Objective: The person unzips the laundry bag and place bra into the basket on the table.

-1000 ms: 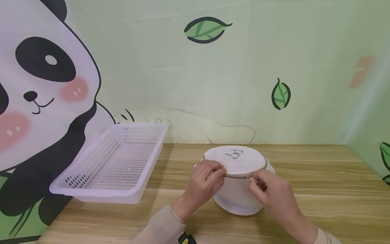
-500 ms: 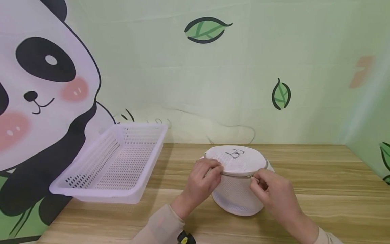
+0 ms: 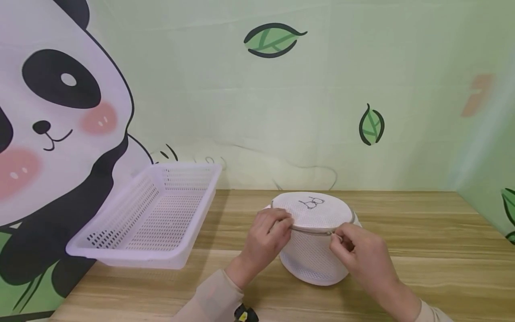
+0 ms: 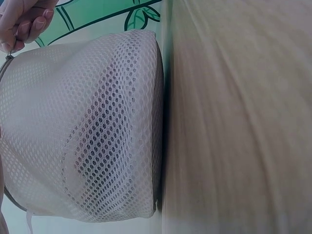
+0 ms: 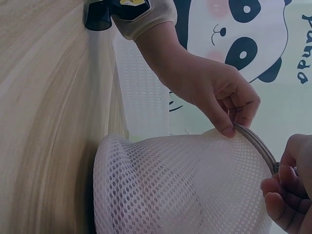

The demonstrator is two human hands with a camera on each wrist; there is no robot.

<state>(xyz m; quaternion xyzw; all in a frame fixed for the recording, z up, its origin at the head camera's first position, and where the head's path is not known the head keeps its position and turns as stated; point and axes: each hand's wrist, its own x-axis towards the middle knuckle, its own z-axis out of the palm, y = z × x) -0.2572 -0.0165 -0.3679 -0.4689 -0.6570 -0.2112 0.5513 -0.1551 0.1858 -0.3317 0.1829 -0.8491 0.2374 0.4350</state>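
A round white mesh laundry bag stands upright on the table, its flat lid marked with a small dark line drawing. A grey zipper runs round the lid's edge. My left hand pinches the rim at the front left, thumb and fingers on the zipper edge in the right wrist view. Farther right along the same edge, my right hand pinches the zipper pull between thumb and curled fingers. The back of the bag is hidden, and its contents cannot be made out through the mesh.
To the left is a white perforated plastic basket with nothing visible inside. The wooden table meets a green wall sheet printed with a panda and leaves. A dark strap device shows by the left sleeve.
My left hand has shifted slightly left along the rim, and the lid with its drawing has moved a little to the right. The right hand has hardly moved and keeps its pinch.
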